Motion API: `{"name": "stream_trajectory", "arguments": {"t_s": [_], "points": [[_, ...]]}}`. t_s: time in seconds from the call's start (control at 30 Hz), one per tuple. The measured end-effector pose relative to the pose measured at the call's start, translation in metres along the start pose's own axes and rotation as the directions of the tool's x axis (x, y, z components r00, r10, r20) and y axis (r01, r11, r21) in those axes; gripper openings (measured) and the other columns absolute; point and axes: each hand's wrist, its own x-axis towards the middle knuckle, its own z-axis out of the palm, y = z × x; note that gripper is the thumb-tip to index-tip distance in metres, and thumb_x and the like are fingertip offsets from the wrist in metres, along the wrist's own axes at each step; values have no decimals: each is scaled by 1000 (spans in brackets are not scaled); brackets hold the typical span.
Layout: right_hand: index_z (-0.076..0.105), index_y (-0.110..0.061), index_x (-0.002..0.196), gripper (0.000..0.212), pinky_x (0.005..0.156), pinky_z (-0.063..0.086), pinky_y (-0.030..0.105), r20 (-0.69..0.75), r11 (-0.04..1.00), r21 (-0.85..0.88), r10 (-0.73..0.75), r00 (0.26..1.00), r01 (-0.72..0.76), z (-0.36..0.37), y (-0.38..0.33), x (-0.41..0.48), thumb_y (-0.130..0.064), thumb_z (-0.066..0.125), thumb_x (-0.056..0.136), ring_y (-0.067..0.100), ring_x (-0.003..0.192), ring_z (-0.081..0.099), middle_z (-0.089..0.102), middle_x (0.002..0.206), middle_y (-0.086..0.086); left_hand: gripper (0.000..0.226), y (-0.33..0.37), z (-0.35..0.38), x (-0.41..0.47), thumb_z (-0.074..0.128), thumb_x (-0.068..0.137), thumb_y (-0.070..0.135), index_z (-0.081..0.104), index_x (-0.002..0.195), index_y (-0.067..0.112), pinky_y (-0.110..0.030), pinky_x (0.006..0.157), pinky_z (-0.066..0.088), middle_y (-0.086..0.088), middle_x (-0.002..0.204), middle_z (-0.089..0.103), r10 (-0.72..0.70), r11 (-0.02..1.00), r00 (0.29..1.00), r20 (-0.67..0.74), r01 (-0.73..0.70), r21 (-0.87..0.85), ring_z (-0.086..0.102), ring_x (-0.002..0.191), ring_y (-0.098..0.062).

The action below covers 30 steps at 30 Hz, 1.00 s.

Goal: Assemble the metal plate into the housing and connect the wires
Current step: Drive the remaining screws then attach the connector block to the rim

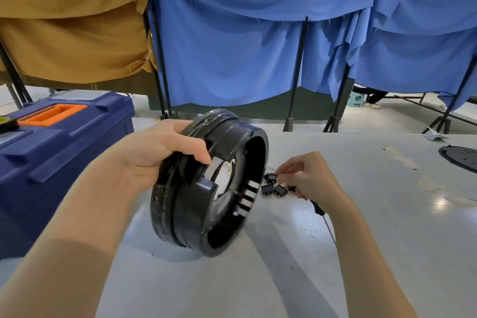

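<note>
The left hand [165,150] grips the black round plastic housing [180,214] by its upper rim, thumb on the outer wall and fingers curled over the edge. It holds the ring tipped up on edge above the pale grey bench [361,253]; whether the lower rim touches the surface cannot be told. The housing's axis lies roughly level, and its open face turns rightward, towards the right hand [309,181]. Inside the opening, pale thin strands [229,166] show, possibly the wires, though they are too small to be sure. Just to the right of the housing, a cluster of small black plastic switches [273,188] lies on the bench. The right hand's fingers [282,175] are curled and nearly closed, and appear to pinch the uppermost switch [271,177]. A black-handled screwdriver [317,208] pokes out from beneath that hand; whether it is held or merely lying there cannot be told. The dark round perforated plate [460,159] rests at the bench's far right edge, well apart from the housing and much nearer the right hand, so that hand would likely be the one to fetch it. A blue plastic toolbox with an orange handle [64,152] stands on the left.
</note>
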Motion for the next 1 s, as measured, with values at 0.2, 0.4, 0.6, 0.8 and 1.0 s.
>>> {"name": "stream_trajectory", "arguments": {"t_s": [0.2,0.4,0.6,0.8,1.0], "points": [[72,-3,75,8,37,36,21,-68,992,122,-19,998,27,-10,-10,-7,4,73,79,10,32,42,72,67,11,47,-23,-7,-3,72,35,5,76,82,7,-35,58,60,-16,76,71,41,948,999,2,-38,-317,69,60,-26],[71,-6,75,9,37,38,20,-87,984,165,-50,995,64,-20,-17,-11,2,72,81,12,32,39,73,67,7,54,-47,-15,-4,88,30,17,79,83,11,-34,54,59,-11,75,73,93,905,996,-4,-86,-417,71,61,-23],[71,-10,73,11,37,37,19,-125,981,159,-90,988,110,-20,-27,-17,-2,76,79,7,31,42,74,70,6,35,-58,-16,-3,47,63,5,79,68,16,-29,47,56,-5,63,71,138,880,990,-41,-142,-454,68,52,-17],[73,-14,73,11,37,38,21,-192,925,216,-273,943,312,-12,-63,-35,-8,81,77,11,29,41,74,73,-4,70,-56,-20,2,91,24,17,77,92,9,-36,59,60,-13,80,72,130,894,990,56,-93,-439,71,64,-26],[74,-16,76,13,38,37,15,-255,857,270,-376,891,439,12,-88,-48,-5,76,82,6,33,45,72,71,-3,54,-53,-19,3,78,38,5,78,92,11,-34,59,60,-10,80,74,160,886,981,112,-93,-454,71,65,-24]]}}
